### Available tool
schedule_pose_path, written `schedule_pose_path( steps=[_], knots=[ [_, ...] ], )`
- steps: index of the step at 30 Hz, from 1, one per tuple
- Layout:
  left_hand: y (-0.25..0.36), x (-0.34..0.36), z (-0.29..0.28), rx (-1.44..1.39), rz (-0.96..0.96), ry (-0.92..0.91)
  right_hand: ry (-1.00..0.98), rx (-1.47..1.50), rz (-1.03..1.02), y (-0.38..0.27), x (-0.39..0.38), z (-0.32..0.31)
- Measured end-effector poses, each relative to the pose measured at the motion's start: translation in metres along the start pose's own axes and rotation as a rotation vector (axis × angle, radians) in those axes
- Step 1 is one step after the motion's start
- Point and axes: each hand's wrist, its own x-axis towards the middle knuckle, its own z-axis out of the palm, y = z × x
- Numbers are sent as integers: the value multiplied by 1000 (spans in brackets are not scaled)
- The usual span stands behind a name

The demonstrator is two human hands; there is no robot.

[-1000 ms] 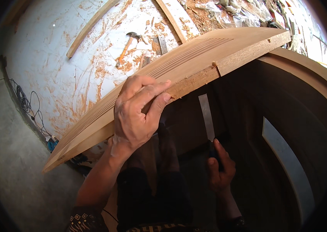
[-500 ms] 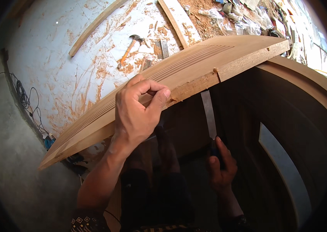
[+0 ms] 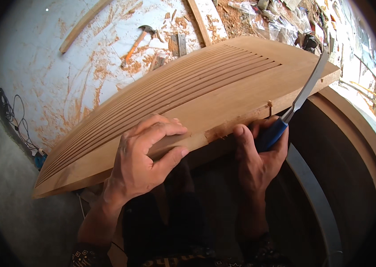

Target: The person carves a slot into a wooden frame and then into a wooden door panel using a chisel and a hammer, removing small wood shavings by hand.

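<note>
A slatted wooden panel stretches across the view, its near edge facing me. A rough, cut recess and a small notch mark that edge. My left hand grips the edge left of the recess, fingers curled over the top face and thumb along the side. My right hand is closed around the blue handle of a chisel. The chisel's metal blade points up and to the right, passing in front of the panel's right end. My right thumb is at the panel's edge, right of the recess.
On the white, shaving-strewn surface beyond lie a hammer, a metal hinge and wooden strips. Debris and clear plastic are heaped at the far right. Coiled black cable lies at left; a curved wooden frame stands at right.
My right hand has risen from below the panel to its edge, swinging the chisel blade rightward. The panel shows more of its top face. My left hand has shifted left and spread from its pinch.
</note>
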Motion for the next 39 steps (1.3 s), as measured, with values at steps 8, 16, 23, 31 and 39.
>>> schedule_pose_path(
  steps=[8, 16, 23, 31, 39],
  knots=[
    [-6, 23, 5, -68, 43, -9, 174, -213, -87, -2, -1, 28],
    [-11, 23, 9, -113, 35, 69, 163, -291, -73, -6, -2, 32],
    [-1, 40, 10, -139, 67, 17, 202, -231, -33, -10, -6, 34],
    [-2, 31, 25, -17, 162, 149, -37, -149, 106, -23, -39, -13],
    [-2, 30, 30, 28, 221, 221, -217, -493, -481, 11, -60, -21]
  ],
)
